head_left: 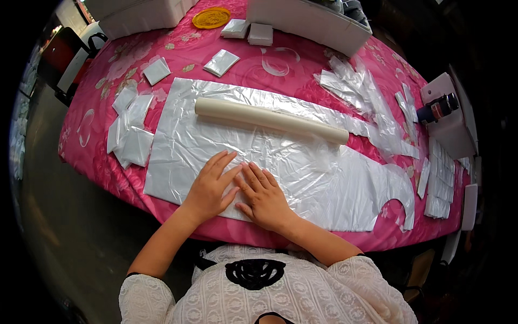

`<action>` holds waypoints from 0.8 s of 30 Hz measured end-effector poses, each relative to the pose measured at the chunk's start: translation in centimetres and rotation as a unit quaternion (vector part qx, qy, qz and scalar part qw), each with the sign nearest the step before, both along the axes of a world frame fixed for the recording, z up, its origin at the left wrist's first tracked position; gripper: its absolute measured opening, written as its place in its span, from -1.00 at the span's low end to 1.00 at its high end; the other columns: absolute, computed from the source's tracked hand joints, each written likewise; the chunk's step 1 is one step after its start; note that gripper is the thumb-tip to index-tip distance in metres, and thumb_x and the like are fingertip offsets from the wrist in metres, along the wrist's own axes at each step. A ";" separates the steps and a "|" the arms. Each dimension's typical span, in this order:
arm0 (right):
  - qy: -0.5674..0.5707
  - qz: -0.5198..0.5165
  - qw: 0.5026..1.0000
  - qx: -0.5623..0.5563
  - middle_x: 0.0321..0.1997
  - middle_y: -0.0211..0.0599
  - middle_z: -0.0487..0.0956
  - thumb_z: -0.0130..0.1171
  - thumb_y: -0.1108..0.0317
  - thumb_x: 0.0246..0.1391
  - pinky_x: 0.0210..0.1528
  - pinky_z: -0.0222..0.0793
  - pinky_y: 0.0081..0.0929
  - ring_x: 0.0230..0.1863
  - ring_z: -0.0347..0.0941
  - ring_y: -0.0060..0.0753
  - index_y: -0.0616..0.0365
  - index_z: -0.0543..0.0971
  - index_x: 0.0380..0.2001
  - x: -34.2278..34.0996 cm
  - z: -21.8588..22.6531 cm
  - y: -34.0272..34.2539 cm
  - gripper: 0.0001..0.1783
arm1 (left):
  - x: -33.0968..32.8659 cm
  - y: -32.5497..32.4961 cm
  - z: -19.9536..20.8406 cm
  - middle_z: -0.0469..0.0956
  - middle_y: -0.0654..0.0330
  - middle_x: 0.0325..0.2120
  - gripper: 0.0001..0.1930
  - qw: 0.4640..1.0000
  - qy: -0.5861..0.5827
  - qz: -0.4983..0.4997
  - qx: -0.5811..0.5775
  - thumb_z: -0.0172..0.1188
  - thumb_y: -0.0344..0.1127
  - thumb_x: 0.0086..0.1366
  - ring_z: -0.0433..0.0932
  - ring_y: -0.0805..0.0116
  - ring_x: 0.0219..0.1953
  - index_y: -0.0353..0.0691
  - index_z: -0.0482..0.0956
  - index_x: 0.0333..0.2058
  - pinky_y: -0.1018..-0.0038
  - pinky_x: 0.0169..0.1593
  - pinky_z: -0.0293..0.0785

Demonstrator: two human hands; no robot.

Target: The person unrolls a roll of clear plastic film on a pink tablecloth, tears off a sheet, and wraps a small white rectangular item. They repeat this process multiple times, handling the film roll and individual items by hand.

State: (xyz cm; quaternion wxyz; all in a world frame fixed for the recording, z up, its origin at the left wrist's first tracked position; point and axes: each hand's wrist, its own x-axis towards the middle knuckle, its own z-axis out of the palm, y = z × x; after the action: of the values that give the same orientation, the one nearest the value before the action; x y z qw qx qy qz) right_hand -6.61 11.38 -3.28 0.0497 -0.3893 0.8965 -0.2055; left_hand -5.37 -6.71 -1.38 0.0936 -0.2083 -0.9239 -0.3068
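Observation:
A large shiny, translucent plastic sheet (178,156) lies spread on the table, wrinkled, with a curved cut-out at its right end. I cannot tell whether it is an apron or a bag. My left hand (213,186) rests on the sheet's near half, fingers stretched forward and slightly apart. Close beside it, my right hand (264,200) lies flat on the same sheet with fingers spread. Neither hand holds anything. Beyond both hands, a long cream-coloured tube (270,119) lies across the sheet, slanting down to the right.
Folded plastic packets (135,146) are piled at the left, and more stacked packets (440,183) sit at the right edge. Crumpled plastic (372,102) lies at the far right. White foam boxes (307,24) and a yellow round lid-like thing (211,18) stand along the back of the pink tablecloth (102,156).

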 end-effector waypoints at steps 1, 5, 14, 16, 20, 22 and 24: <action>0.008 -0.012 1.000 0.020 0.33 -0.10 0.03 0.03 0.02 0.00 0.32 -0.21 -0.23 0.35 -0.11 -0.14 0.09 0.18 0.20 -0.3 -0.2 1.2 -0.28 | 0.2 1.5 -0.4 0.26 0.00 0.08 -0.50 0.999 -0.011 -0.038 0.003 0.24 -0.42 -0.05 0.18 0.00 0.16 -0.26 0.40 -0.05 0.24 0.17 0.17; 0.033 -0.083 0.995 0.033 0.33 -0.14 0.04 -0.01 0.02 0.03 0.31 -0.19 -0.21 0.35 -0.09 -0.15 0.06 0.18 0.21 -1.6 -0.3 7.4 -0.31 | 0.6 5.6 -1.5 0.25 -0.02 0.09 -0.50 0.994 -0.040 -0.096 -0.028 0.18 -0.42 -0.01 0.18 0.02 0.17 -0.32 0.36 -0.02 0.23 0.18 0.15; 0.066 -0.261 0.960 0.070 0.25 0.01 0.17 -0.09 -0.04 0.08 0.33 -0.25 -0.20 0.31 -0.03 -0.07 0.11 0.19 0.19 -4.2 -1.1 16.2 -0.32 | 0.9 7.9 -1.7 0.27 0.04 0.10 -0.49 0.995 -0.025 -0.062 -0.079 0.13 -0.39 -0.02 0.19 0.07 0.17 -0.27 0.37 0.00 0.24 0.18 0.12; 0.062 -0.286 0.953 0.081 0.23 0.02 0.18 -0.09 -0.06 0.06 0.33 -0.26 -0.20 0.31 -0.02 -0.06 0.14 0.21 0.18 -4.7 -1.0 17.7 -0.30 | 0.9 8.1 -1.5 0.29 0.04 0.08 -0.51 0.995 -0.015 -0.061 -0.082 0.13 -0.38 -0.01 0.22 0.09 0.16 -0.28 0.39 -0.02 0.25 0.18 0.14; 0.106 -0.399 0.911 0.011 0.15 0.11 0.28 -0.06 0.03 0.03 0.30 -0.18 -0.17 0.24 0.07 0.04 0.33 0.38 0.01 -7.5 -1.6 24.9 -0.39 | 0.9 8.3 -1.4 0.31 0.04 0.07 -0.52 0.996 -0.005 -0.058 -0.074 0.13 -0.38 -0.01 0.24 0.11 0.14 -0.28 0.40 -0.04 0.26 0.17 0.16; 0.103 -0.443 0.884 0.109 0.09 0.06 0.35 -0.06 0.07 0.01 0.27 -0.12 -0.15 0.18 0.15 0.04 0.30 0.43 -0.05 -8.0 -1.5 27.3 -0.44 | 1.0 8.3 -1.5 0.32 0.05 0.06 -0.53 0.996 0.001 -0.055 -0.071 0.14 -0.38 -0.02 0.25 0.11 0.13 -0.28 0.41 -0.04 0.26 0.17 0.17; 0.098 -0.497 0.855 0.112 0.06 0.07 0.37 -0.05 0.06 0.00 0.26 -0.09 -0.13 0.18 0.17 -0.01 0.35 0.45 -0.09 -7.6 -1.5 29.4 -0.44 | 1.0 8.4 -1.6 0.33 0.06 0.06 -0.53 0.997 0.005 -0.053 -0.063 0.13 -0.40 -0.02 0.26 0.10 0.13 -0.27 0.41 -0.05 0.26 0.16 0.18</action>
State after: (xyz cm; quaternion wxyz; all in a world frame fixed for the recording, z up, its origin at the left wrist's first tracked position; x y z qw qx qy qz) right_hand -14.18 40.75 -4.77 -0.1043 0.0977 0.9878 -0.0620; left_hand -4.36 1.65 -2.99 0.0688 -0.2645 -0.9284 -0.2517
